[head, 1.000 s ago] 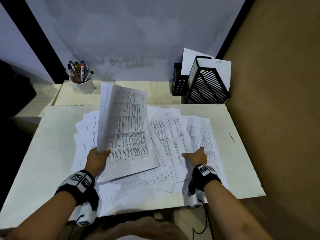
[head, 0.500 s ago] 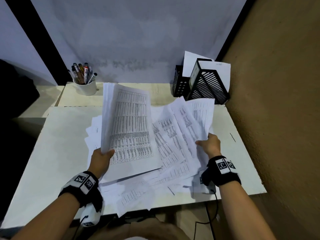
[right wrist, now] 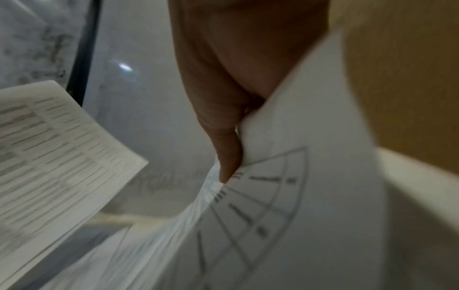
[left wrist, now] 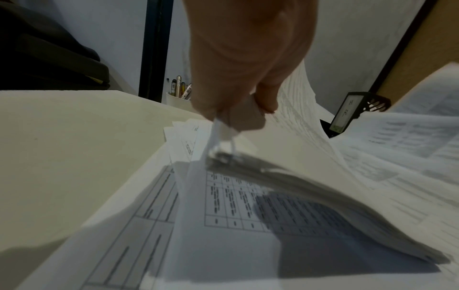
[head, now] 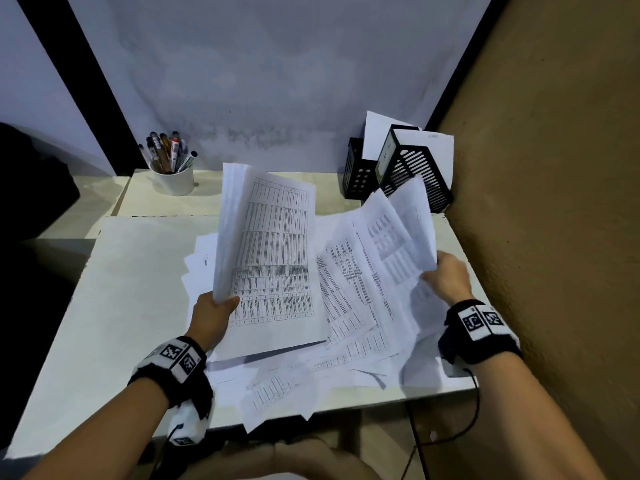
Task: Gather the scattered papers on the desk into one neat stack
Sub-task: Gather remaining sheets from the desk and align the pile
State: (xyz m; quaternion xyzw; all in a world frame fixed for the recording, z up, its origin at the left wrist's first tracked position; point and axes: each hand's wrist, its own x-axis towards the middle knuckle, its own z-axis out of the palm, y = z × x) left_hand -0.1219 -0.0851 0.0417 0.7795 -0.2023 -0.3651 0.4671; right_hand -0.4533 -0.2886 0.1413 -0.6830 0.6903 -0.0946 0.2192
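Printed white papers with tables cover the middle and right of the pale desk point(head: 114, 292). My left hand point(head: 216, 311) grips the lower left edge of a thick sheaf of papers point(head: 273, 258), raised and tilted up off the desk; the same left hand point(left wrist: 238, 109) pinches that sheaf point(left wrist: 305, 157) in the left wrist view. My right hand point(head: 446, 275) holds the right edge of several fanned sheets point(head: 388, 258), lifted at the right side. The right hand point(right wrist: 228, 149) pinches a curled sheet point(right wrist: 310, 176). More loose sheets point(head: 277, 393) lie flat beneath and overhang the front edge.
A white cup of pens point(head: 173, 178) stands at the back left. Black mesh file holders point(head: 412, 171) with paper in them stand at the back right. A brown wall point(head: 554, 237) runs close along the desk's right edge. Bare desk surface shows to the left.
My right hand has lifted its fanned sheets up and to the right, off the desk. My left hand keeps its raised sheaf, drifting slightly right.
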